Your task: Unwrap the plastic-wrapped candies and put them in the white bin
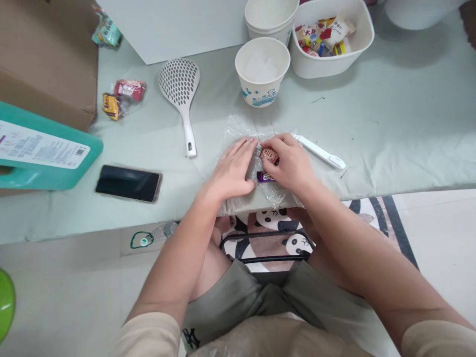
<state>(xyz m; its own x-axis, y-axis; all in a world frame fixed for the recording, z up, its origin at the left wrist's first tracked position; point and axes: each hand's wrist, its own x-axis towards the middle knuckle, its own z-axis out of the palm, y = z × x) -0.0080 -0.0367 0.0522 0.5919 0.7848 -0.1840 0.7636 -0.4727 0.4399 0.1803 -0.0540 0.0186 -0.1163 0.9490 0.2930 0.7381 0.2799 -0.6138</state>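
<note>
A sheet or bag of clear plastic (232, 130) lies near the table's front edge. My left hand (232, 171) rests on its left side, palm down, with fingers stretched out and thumb apart. My right hand (288, 161) is curled from the right around a candy in a red and tan wrapper (268, 155), thumb and fingertips against it. Just below, a purple-wrapped candy (264, 177) lies on the plastic, partly covered by the right hand. Beyond the right hand, a slim white-handled tool (323, 152) lies slantwise; its near end is hidden.
A paper cup (260, 91) holding something whitish stands ahead, beside stacked cups (270, 14) and a white bin (330, 67) of wrapped snacks. A slotted skimmer (180, 82), wrapped candies (129, 90), a phone (128, 183) and a teal jug (80, 144) are on the left.
</note>
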